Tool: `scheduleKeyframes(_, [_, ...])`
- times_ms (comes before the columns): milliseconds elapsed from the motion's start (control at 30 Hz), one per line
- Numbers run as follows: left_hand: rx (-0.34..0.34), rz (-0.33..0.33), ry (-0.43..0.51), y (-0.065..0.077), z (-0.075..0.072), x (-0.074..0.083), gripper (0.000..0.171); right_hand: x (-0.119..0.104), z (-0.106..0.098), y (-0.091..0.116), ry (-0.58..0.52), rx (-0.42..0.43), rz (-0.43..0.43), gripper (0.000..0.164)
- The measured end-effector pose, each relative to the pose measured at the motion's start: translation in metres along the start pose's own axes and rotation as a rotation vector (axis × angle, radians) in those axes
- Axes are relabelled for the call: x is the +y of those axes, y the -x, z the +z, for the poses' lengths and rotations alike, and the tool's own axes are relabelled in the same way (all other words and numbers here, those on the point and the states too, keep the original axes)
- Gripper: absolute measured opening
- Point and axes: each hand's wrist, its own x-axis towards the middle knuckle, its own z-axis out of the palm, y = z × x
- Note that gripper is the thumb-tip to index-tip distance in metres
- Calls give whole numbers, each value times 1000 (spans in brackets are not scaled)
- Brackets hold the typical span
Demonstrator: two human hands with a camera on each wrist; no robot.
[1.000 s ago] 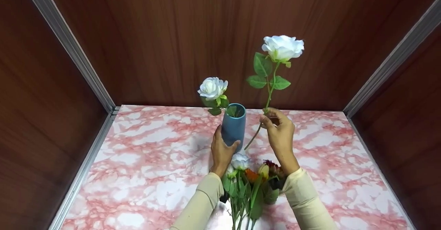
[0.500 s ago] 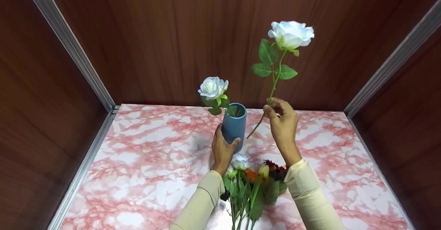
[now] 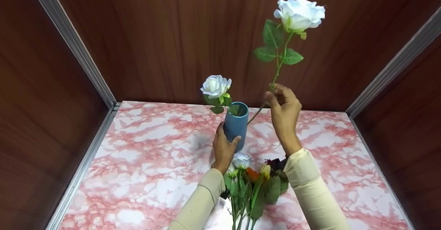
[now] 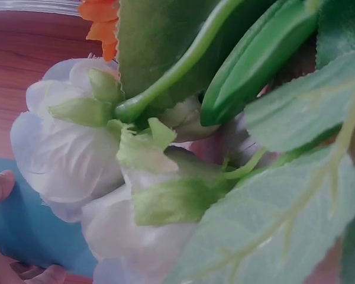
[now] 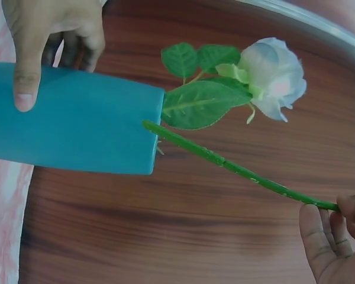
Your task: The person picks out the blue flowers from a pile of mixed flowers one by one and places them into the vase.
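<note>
My left hand (image 3: 225, 148) grips a blue vase (image 3: 235, 128) low on its body, thumb across the front. One white rose (image 3: 216, 86) stands in the vase and leans left over the rim. With thumb and fingertips my right hand (image 3: 285, 114) pinches the stem of a second white rose (image 3: 299, 14), held upright to the right of the vase. In the right wrist view the green stem (image 5: 242, 170) has its lower end in front of the vase wall just below the rim, outside the mouth; whether it touches cannot be told. The left wrist view shows the vase (image 4: 41, 219) partly behind blooms.
Between the forearms lies a bunch of flowers on the table (image 3: 137, 175): white roses (image 3: 241, 161), an orange flower (image 3: 252, 175), a yellow bud (image 3: 265, 171) and a dark red bloom (image 3: 274, 163). Brown wood-grain panels (image 3: 193, 44) enclose the back and sides.
My right hand has risen with its rose, up and slightly right, bringing the stem's lower end from beside the vase's base to nearer its rim. My left hand and the vase stay nearly still.
</note>
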Motion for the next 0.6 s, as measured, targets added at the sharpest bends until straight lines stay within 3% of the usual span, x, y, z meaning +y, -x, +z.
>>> scheduleKeyframes(367, [18, 5, -22, -1, 1, 0, 79, 4, 13, -11, -37, 63, 12, 19])
scheduleKeyframes(600, [4, -5, -6, 0, 0, 0, 80, 10, 20, -9, 26, 70, 55, 19])
